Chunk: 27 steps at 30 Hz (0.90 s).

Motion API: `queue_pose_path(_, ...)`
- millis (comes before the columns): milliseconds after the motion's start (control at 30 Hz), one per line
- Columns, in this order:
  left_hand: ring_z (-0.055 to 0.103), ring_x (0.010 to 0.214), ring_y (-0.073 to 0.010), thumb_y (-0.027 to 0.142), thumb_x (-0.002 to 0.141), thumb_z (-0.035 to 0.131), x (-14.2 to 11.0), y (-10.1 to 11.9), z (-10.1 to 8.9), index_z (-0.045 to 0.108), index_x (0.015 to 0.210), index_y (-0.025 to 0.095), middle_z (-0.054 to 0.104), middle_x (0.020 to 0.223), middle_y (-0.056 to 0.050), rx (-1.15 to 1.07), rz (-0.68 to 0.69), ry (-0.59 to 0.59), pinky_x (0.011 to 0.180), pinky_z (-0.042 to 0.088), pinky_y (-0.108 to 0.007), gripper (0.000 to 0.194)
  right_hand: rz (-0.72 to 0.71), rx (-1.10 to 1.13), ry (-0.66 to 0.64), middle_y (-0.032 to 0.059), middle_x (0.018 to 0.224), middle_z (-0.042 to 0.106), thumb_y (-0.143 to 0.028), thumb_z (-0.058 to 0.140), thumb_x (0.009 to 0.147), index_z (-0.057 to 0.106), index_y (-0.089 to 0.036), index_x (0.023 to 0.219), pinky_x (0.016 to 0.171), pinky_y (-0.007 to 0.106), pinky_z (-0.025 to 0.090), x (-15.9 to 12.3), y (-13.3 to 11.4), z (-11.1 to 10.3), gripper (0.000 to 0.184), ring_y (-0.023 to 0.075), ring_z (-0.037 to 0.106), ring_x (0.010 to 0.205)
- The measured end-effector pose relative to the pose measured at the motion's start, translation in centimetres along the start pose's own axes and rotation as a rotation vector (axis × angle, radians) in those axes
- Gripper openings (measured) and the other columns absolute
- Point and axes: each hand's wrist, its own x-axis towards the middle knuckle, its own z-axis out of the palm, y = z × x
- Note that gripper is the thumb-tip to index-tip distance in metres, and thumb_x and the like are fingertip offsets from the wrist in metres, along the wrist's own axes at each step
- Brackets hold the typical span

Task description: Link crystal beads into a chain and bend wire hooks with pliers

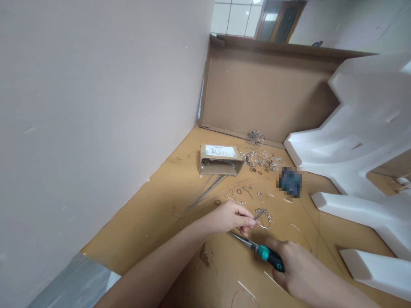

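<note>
Right hand [293, 266] grips pliers [262, 252] | tan tabletop [170, 192] | upright cardboard [257, 85] | white tiles [239, 19]

The label [220, 151] on the box [223, 168] is unreadable.

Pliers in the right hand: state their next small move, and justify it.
Probably turn the pliers toward the wire ring: the left hand seems to pinch it at the fingertips, while the pliers, in the right hand, point past that hand, apparently gripping nothing.
</note>
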Motion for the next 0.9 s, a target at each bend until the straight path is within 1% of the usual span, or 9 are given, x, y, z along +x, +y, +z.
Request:
queue_pose_path(67,0.054,0.053,-0.0081,0.044,0.063,0.066,0.0,-0.1,-0.1,0.063,0.068,0.012,0.056,0.063,0.0,-0.012,-0.012,-0.015,0.06,0.046,-0.025,0.032,0.008,0.002,-0.005,-0.0011,0.061,0.059,-0.012,0.046,0.061,0.053,-0.023,0.073,0.049,0.023,0.03,-0.1,0.2,0.1,0.018,0.0145,0.052,0.053)
queue_pose_path(133,0.054,0.053,-0.0087,0.044,0.061,0.067,0.0,-0.2,-0.1,0.064,0.068,0.012,0.057,0.064,0.0,-0.034,-0.038,-0.035,0.062,0.047,-0.027,0.033,0.021,0.009,-0.007,-0.0011,0.06,0.058,-0.012,0.046,0.061,0.053,-0.022,0.072,0.048,0.023,0.029,-0.1,0.3,0.1,0.017,0.0144,0.051,0.053)
queue_pose_path(300,0.057,0.062,-0.0114,0.044,0.06,0.069,-0.1,0.0,-0.3,0.063,0.063,0.012,0.057,0.059,0.0,-0.094,-0.083,-0.125,0.066,0.047,-0.028,0.032,0.022,0.033,-0.037,-0.0026,0.058,0.056,-0.01,0.044,0.06,0.053,-0.023,0.075,0.046,0.022,0.028,-0.1,0.4,0.3,0.022,0.013,0.049,0.051)
queue_pose_path(400,0.056,0.06,-0.0104,0.042,0.059,0.07,0.0,-0.2,-0.3,0.064,0.065,0.012,0.058,0.062,0.0,-0.092,-0.087,-0.116,0.065,0.047,-0.028,0.031,0.01,0.045,-0.041,-0.0026,0.058,0.056,-0.009,0.043,0.06,0.053,-0.023,0.076,0.046,0.022,0.028,0.0,0.5,0.4,0.023,0.0125,0.048,0.051)
queue_pose_path(467,0.055,0.057,-0.0094,0.041,0.061,0.07,0.1,-0.3,-0.3,0.066,0.07,0.013,0.058,0.06,0.001,-0.066,-0.096,-0.113,0.065,0.046,-0.027,0.03,0.009,0.059,-0.045,-0.0024,0.059,0.057,-0.01,0.044,0.062,0.055,-0.023,0.079,0.046,0.022,0.028,0.1,0.6,0.5,0.024,0.0125,0.048,0.051)
queue_pose_path(567,0.053,0.055,-0.0084,0.039,0.066,0.066,0.0,-0.1,-0.3,0.067,0.076,0.014,0.055,0.055,0.003,0.0,-0.104,-0.127,0.062,0.045,-0.024,0.026,0.009,0.079,-0.053,-0.002,0.06,0.058,-0.011,0.045,0.062,0.057,-0.022,0.084,0.046,0.022,0.028,0.2,0.5,0.3,0.027,0.0126,0.05,0.052)
queue_pose_path(667,0.052,0.055,-0.0076,0.036,0.07,0.062,-0.2,0.2,-0.7,0.066,0.073,0.015,0.055,0.055,0.003,0.121,-0.06,-0.093,0.059,0.042,-0.021,0.022,0.016,0.049,-0.057,-0.0013,0.059,0.059,-0.011,0.045,0.06,0.058,-0.022,0.079,0.046,0.023,0.029,0.2,0.3,0.0,0.026,0.0138,0.052,0.052)
queue_pose_path(767,0.054,0.056,-0.0085,0.037,0.071,0.061,-0.3,0.2,-1.4,0.064,0.07,0.014,0.058,0.057,0.002,0.178,-0.018,-0.065,0.058,0.042,-0.02,0.023,0.025,0.013,-0.023,0.0003,0.066,0.063,-0.012,0.046,0.058,0.059,-0.024,0.082,0.052,0.024,0.035,-0.2,0.4,0.0,0.029,0.0174,0.058,0.06)
queue_pose_path(900,0.056,0.055,-0.0097,0.04,0.072,0.059,-0.2,-0.2,-1.7,0.061,0.071,0.013,0.058,0.056,0.001,0.155,-0.039,-0.057,0.056,0.043,-0.021,0.026,0.029,0.014,0.05,0.0031,0.085,0.069,-0.015,0.049,0.06,0.059,-0.028,0.1,0.067,0.028,0.043,-1.0,1.1,0.7,0.043,0.0236,0.064,0.079)
